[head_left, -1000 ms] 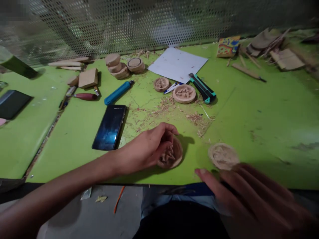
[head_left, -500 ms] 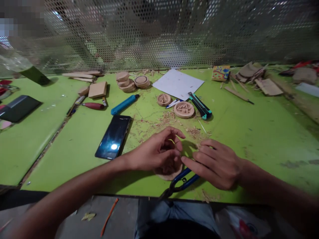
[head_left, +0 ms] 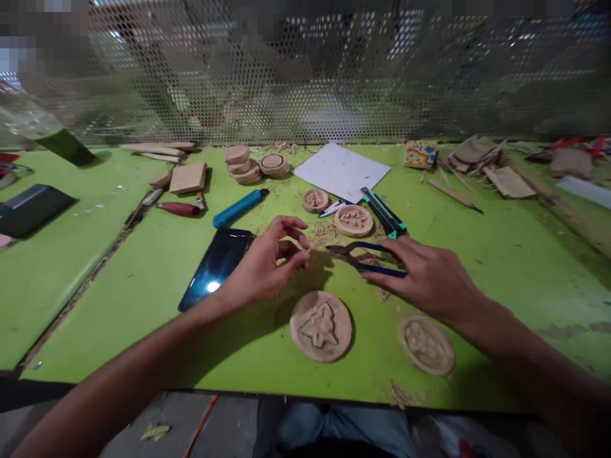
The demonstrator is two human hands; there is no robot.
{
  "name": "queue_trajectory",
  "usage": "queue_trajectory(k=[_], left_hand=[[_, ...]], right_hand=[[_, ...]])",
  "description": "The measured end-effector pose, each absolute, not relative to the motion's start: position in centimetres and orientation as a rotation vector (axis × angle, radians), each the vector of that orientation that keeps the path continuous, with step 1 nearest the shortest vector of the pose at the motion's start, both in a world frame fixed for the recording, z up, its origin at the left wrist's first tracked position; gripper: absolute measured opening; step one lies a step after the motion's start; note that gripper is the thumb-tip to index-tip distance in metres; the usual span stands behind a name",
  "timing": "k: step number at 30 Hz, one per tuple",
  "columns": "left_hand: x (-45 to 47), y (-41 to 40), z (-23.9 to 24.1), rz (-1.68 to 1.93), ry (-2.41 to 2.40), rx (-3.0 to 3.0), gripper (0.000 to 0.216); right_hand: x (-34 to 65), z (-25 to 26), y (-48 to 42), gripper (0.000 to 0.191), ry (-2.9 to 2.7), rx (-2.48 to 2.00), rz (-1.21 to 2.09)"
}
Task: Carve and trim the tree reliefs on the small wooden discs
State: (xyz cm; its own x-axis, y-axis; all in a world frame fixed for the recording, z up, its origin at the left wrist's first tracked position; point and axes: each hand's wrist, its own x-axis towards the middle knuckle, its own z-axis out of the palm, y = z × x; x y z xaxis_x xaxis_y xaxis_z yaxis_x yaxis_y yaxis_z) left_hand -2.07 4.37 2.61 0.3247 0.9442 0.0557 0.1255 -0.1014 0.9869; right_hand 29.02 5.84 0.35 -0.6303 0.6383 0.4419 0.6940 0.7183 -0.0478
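My right hand (head_left: 424,273) grips blue-handled pliers (head_left: 356,254) by their spread handles, the dark jaws pointing left. Just left of the jaw tips, my left hand (head_left: 279,257) is held with thumb and fingers curled in a pinch; whatever is between the fingertips is too small to make out. Below the hands, a round wooden disc (head_left: 321,326) with a carved tree-like outline lies flat. A second carved disc (head_left: 426,345) lies under my right wrist. Beyond the hands are another carved disc (head_left: 354,220) and a smaller one (head_left: 315,200).
A phone (head_left: 214,270) lies beside my left forearm. Farther back are a blue cutter (head_left: 240,208), a teal-and-black cutter (head_left: 384,213), pens (head_left: 335,208), white paper (head_left: 341,168), stacked wooden discs (head_left: 242,165) and wood scraps (head_left: 477,156). Perforated metal mesh (head_left: 305,83) stands behind the table.
Both hands have moved away from the table's front edge, the left one also leftward. The pliers are now raised in my right hand, pointing left. Two carved discs in front are uncovered.
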Motion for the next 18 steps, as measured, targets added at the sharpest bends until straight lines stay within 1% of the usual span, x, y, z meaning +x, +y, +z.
queue_trajectory(k=[2,5,6,7,9,10,14,18], left_hand=[[-1.9,4.1,2.6,0.914,0.993,1.507,0.034],[-1.2,3.3,2.4,0.865,0.943,1.483,0.035],[-0.9,3.1,2.4,0.856,0.928,1.468,0.036],[-0.7,2.9,2.4,0.850,0.914,1.451,0.036],[-0.2,2.5,2.5,0.843,0.890,1.409,0.036],[-0.1,2.4,2.6,0.838,0.879,1.387,0.035],[0.5,1.6,3.2,0.793,0.824,1.296,0.033],[1.0,0.9,3.4,0.739,0.747,1.227,0.035]], right_hand=[[28.6,-0.2,6.0,0.065,-2.475,-1.087,-0.217],[27.7,-0.1,5.5,0.072,-2.473,-1.053,-0.218],[27.4,0.1,5.1,0.068,-2.470,-1.015,-0.201],[27.1,0.5,4.7,0.060,-2.465,-0.963,-0.180],[26.5,1.3,3.9,0.034,-2.445,-0.824,-0.121],[26.3,1.6,3.6,0.026,-2.434,-0.738,-0.081],[25.7,2.3,2.6,0.025,-2.410,-0.438,0.106],[25.3,2.3,2.2,0.018,-2.382,-0.295,0.257]])
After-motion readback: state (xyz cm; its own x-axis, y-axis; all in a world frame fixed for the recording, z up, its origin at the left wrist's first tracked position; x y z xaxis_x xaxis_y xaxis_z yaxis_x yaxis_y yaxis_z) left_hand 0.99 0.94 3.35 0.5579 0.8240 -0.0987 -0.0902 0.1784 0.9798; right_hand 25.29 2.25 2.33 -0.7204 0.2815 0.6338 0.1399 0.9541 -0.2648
